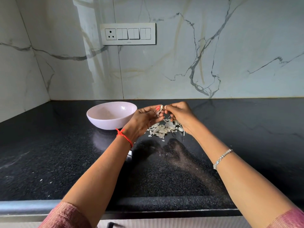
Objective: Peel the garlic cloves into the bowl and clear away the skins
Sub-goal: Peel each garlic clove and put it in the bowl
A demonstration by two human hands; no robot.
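While the left hand (pixel 144 119) pinches a clove (pixel 162 107) and the right hand (pixel 179 116) nips at its skin, both hang over the skins (pixel 164 129) at six o'clock, probably so the peelings land on that heap. The bowl (pixel 105 122) waits at nine o'clock, just beside the left hand, handy for dropping cloves.

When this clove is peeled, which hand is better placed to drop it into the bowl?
Left, probably. The left hand pinches the clove together with the right hand, and the bowl stands just beside the left one. The right hand would have to cross over it.
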